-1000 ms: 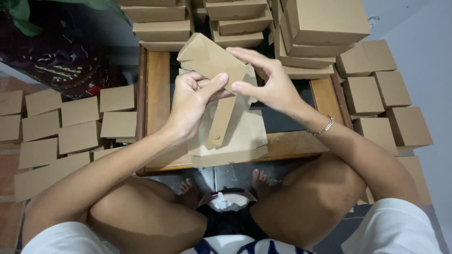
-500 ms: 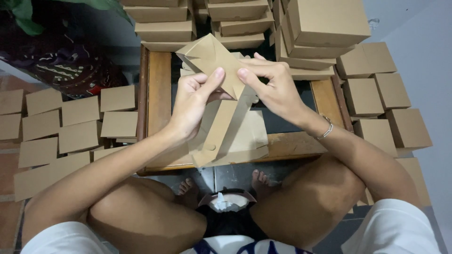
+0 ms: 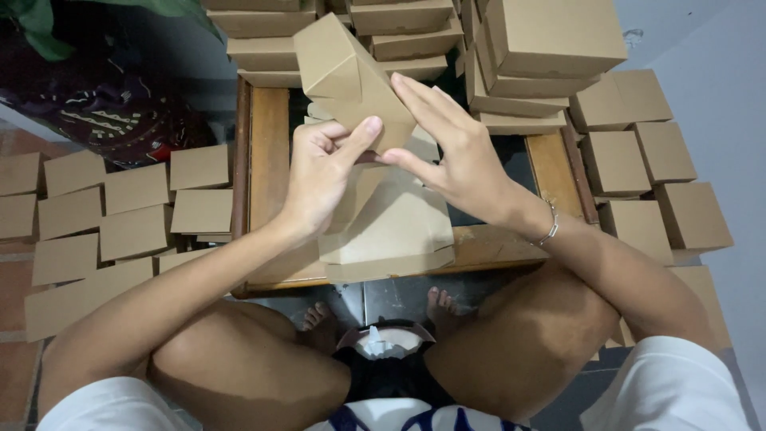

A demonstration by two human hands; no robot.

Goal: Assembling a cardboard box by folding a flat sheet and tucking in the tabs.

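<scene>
A half-folded brown cardboard box is held up above a low wooden table. My left hand pinches its lower edge with thumb and fingers. From the right, my right hand presses its fingers flat against the box's side. Beneath both hands a small stack of flat cardboard blanks lies on the table near its front edge.
Finished brown boxes are stacked at the back and back right, with more on the floor at the right. Several flat folded pieces cover the floor at the left. My bare knees and feet are below the table.
The box has been turned and lifted higher, its panels folded closer into shape. My right hand shifted from gripping the top to pressing the side; my left hand stays on the lower edge.
</scene>
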